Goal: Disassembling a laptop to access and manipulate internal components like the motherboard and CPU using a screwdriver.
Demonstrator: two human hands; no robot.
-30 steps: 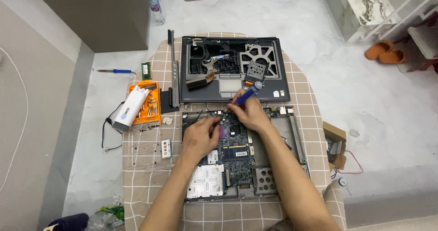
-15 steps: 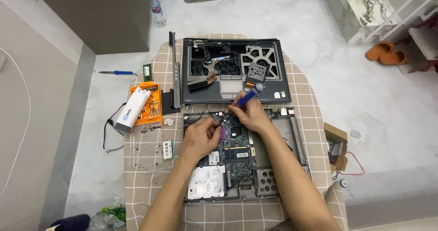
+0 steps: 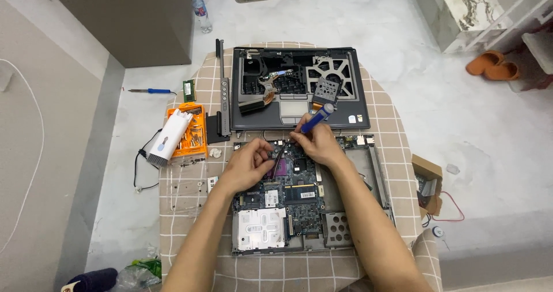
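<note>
While right hand (image 3: pixel 318 144) grips blue screwdriver (image 3: pixel 315 118), left hand (image 3: pixel 249 164) rests half-curled on motherboard (image 3: pixel 288 191); orange bit case (image 3: pixel 190 130) left.

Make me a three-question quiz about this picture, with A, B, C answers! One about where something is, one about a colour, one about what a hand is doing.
1. Where is the bottle?
A. On the floor beyond the table
B. On the circuit board
C. In the cardboard box

2. What colour is the tool tray?
A. Green
B. Orange
C. Purple

3. What is the right hand doing?
A. Resting flat
B. Holding a cup
C. Holding a screwdriver

Answers:
1 A, it stands on the pale floor by the dark cabinet.
2 B, its rim shows orange beside the white brush.
3 C, its fingers wrap the blue handle above the circuit board.
</note>
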